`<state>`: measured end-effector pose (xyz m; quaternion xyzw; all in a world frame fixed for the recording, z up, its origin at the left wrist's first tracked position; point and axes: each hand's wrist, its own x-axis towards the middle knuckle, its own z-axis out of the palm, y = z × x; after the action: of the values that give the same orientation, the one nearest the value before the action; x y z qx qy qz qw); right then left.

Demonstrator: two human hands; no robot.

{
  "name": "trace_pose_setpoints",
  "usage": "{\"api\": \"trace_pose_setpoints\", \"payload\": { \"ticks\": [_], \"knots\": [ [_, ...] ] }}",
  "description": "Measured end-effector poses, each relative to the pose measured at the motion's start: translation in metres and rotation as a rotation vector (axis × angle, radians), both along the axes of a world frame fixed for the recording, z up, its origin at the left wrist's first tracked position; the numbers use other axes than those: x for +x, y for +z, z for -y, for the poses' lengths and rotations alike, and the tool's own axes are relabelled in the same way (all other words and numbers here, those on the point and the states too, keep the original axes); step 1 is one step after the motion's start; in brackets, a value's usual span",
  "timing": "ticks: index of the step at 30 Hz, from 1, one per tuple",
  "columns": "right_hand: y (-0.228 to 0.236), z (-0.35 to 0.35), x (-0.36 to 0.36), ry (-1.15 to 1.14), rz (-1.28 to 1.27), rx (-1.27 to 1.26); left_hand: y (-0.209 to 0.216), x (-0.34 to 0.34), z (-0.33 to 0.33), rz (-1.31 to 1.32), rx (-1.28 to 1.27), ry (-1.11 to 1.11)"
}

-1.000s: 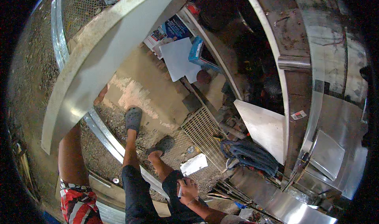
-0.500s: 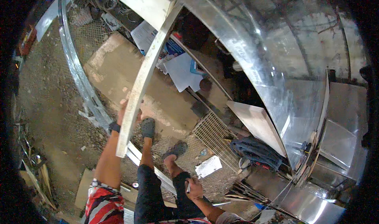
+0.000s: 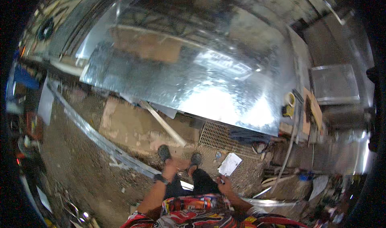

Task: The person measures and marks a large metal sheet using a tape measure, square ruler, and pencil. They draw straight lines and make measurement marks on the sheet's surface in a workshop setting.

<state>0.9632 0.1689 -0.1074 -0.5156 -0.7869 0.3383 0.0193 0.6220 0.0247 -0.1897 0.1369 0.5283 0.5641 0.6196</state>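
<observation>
My left hand (image 3: pixel 175 163), with a dark band at the wrist, is over my feet, fingers stretched out and nothing visible in them. Just beyond it lies a pale wooden strip (image 3: pixel 165 125), apart from the hand, its far end at the edge of a big shiny metal sheet (image 3: pixel 152 79). The sheet spreads across the view beyond my feet. My right hand (image 3: pixel 225 183) is closed near my right thigh around a small dark pen (image 3: pixel 222 181), only part of which shows. Close by that hand, a white paper (image 3: pixel 230 164) lies on the ground.
A long metal channel (image 3: pixel 94 137) runs across the ground at the left, passing by my legs. A brown board (image 3: pixel 120 121) lies under the sheet's near edge, beside a plastic grate (image 3: pixel 217 137). A yellow tape roll (image 3: pixel 288 103) sits at the sheet's right end. Scrap lies lower left.
The view has swung toward the metal sheet, which now spans much of the picture. My left hand has come off the wooden strip, which now lies lower and farther away. The right hand still holds the pen.
</observation>
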Motion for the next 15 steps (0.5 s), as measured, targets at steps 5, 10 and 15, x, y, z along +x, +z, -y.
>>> {"api": "trace_pose_setpoints", "payload": {
  "ticks": [5, 10, 15],
  "knots": [
    [0.049, -0.006, -0.034, -0.251, -0.034, 0.216, 0.187, 0.056, -0.092, -0.210, 0.165, -0.950],
    [0.175, -0.069, -0.093, -0.629, -0.461, 0.032, 0.152, 0.004, -0.089, -0.513, 0.319, -0.982],
    [0.176, -0.194, -0.017, -0.466, -0.188, 0.802, 0.210, -0.093, -0.086, -0.509, -0.065, -1.007]
  ]
}}
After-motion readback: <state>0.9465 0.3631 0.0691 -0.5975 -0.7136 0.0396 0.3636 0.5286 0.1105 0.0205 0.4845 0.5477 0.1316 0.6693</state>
